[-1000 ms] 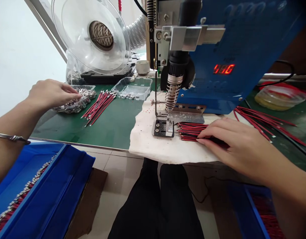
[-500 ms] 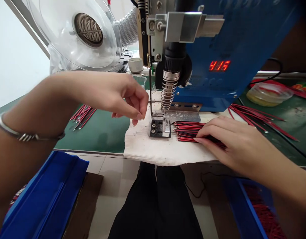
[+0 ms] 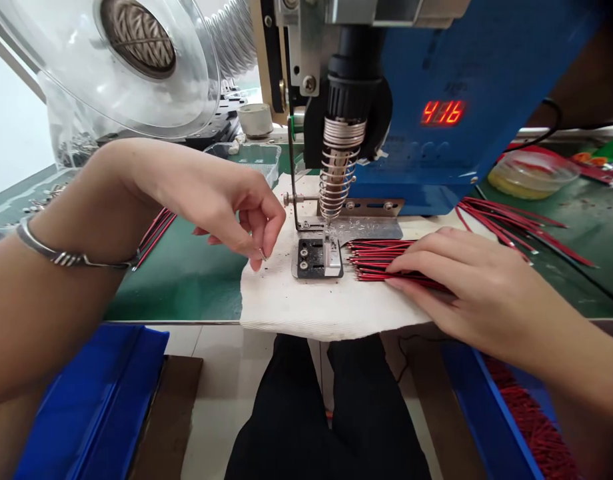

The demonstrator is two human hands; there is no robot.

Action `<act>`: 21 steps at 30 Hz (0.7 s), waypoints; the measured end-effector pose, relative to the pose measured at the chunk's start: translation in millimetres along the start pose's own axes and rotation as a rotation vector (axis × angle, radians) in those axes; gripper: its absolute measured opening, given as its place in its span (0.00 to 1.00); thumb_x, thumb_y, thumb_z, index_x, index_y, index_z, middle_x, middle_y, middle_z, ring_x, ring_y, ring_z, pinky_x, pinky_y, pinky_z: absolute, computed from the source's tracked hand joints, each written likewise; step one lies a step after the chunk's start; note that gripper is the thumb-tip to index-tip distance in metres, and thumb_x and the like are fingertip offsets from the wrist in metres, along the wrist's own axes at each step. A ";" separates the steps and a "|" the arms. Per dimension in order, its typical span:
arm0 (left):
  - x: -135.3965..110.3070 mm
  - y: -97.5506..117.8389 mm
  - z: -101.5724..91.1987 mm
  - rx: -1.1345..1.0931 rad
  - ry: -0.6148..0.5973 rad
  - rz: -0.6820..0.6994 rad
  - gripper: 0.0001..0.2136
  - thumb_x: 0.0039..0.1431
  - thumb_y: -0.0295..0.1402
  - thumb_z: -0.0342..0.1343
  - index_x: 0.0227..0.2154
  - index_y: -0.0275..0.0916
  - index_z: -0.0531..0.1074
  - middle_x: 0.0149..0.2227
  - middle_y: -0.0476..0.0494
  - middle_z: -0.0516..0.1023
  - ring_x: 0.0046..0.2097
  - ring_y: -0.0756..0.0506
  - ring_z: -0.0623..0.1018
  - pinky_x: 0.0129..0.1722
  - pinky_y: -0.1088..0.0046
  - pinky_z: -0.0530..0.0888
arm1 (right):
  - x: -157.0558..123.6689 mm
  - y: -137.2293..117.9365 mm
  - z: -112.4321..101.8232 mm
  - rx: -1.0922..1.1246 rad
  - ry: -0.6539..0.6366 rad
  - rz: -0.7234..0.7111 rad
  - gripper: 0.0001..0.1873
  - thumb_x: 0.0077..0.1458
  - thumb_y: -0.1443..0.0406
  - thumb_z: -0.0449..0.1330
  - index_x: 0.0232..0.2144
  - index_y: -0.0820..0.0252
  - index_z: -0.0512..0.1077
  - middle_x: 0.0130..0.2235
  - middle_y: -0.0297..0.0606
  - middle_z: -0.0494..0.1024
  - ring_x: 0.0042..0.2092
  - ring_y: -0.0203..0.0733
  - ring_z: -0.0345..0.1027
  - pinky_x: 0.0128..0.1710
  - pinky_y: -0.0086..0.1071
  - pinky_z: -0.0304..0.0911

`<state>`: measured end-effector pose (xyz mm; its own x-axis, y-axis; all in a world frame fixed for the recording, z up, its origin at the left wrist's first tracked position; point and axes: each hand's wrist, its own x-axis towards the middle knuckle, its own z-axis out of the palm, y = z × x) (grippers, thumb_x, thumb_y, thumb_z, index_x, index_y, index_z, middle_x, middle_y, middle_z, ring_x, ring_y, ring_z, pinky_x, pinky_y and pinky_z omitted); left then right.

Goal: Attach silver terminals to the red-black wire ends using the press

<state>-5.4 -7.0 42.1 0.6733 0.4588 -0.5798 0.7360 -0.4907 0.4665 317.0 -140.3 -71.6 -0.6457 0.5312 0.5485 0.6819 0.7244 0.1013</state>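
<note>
My left hand (image 3: 231, 207) is closed in a pinch, left of the small black fixture (image 3: 310, 259). Between thumb and fingertip shows a tiny shiny metal piece (image 3: 263, 254), too small to name exactly. My right hand (image 3: 451, 273) lies over a bundle of red and black wires (image 3: 374, 257), with its thumb and fingers closed round them. Their bare tips point left, just short of the fixture. Above the fixture hangs the spring-wrapped tip (image 3: 336, 173) of a blue machine (image 3: 426, 153), whose red display reads 416.
Fixture and wires rest on a white cloth (image 3: 311, 310) over a green table. A clear fume hood (image 3: 186, 100) stands at the back left. More wires (image 3: 526, 230) lie at the right, near a plastic tub (image 3: 534, 175). Blue bins (image 3: 96, 393) flank my legs below.
The head view has shifted a little. My left hand has drawn slightly left from the fixture, and the metal piece in its pinch now shows. My right hand stays on the wires.
</note>
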 end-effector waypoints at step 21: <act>18.1 -14.9 9.0 -0.165 -0.127 0.044 0.14 0.67 0.44 0.71 0.44 0.38 0.86 0.45 0.40 0.94 0.27 0.49 0.76 0.27 0.75 0.71 | 6.0 5.6 -4.4 -0.063 -0.049 0.010 0.10 0.78 0.69 0.60 0.42 0.56 0.80 0.42 0.41 0.89 0.42 0.49 0.83 0.43 0.41 0.73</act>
<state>-4.7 2.0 18.7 0.6987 0.3373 -0.6309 0.7144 -0.3753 0.5905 318.5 -135.0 -64.1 -0.6539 0.5599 0.5088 0.7075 0.6908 0.1492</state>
